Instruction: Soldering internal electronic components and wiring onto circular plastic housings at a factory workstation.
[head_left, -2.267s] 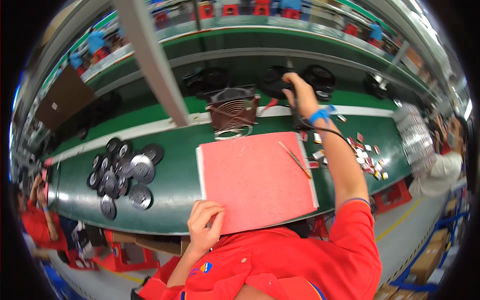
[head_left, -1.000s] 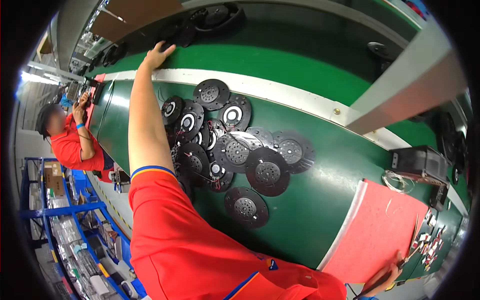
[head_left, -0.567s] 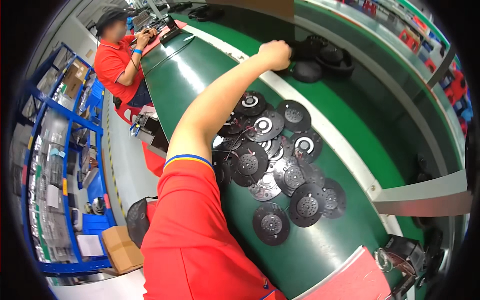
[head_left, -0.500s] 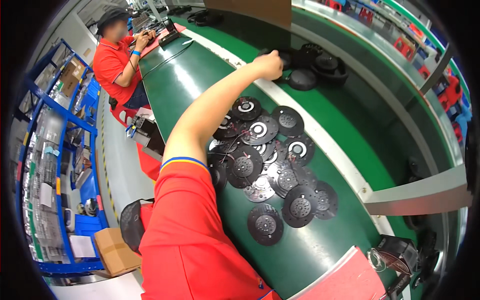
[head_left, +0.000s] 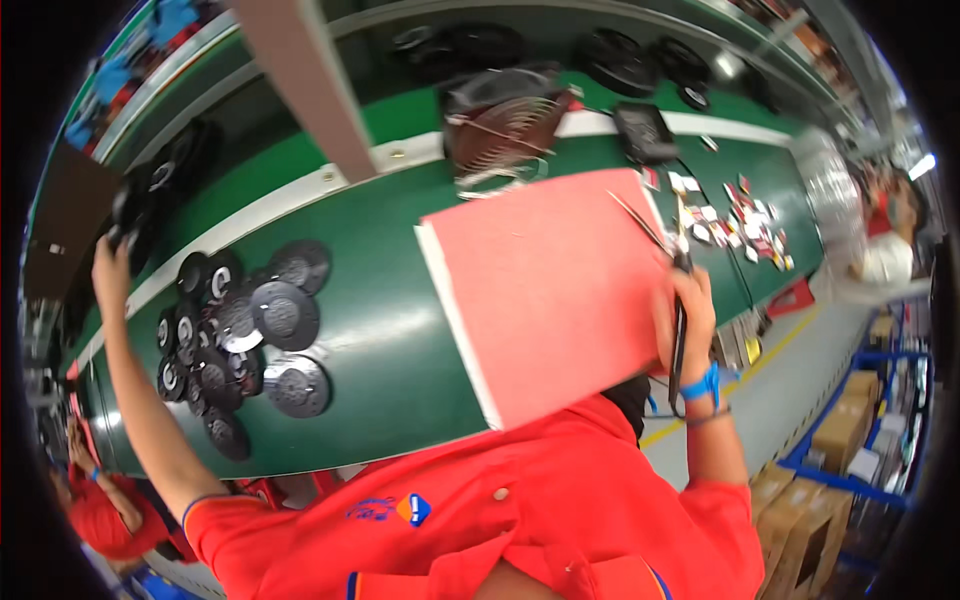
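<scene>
The left arm is stretching far out, its left hand point(head_left: 108, 268) raised with fingers curled; the right hand point(head_left: 686, 320) is closing its grip, elbow bent.

The left hand point(head_left: 110, 262) is stretched far out to the left and closed on a black round part point(head_left: 135, 205) above the green conveyor belt point(head_left: 380, 330). A pile of black speaker discs point(head_left: 240, 335) lies on the belt just right of that arm. The right hand point(head_left: 685, 320) rests at the right edge of the pink mat point(head_left: 550, 290), gripping a thin dark tool point(head_left: 680, 340), with small parts point(head_left: 735, 225) scattered beyond it
</scene>
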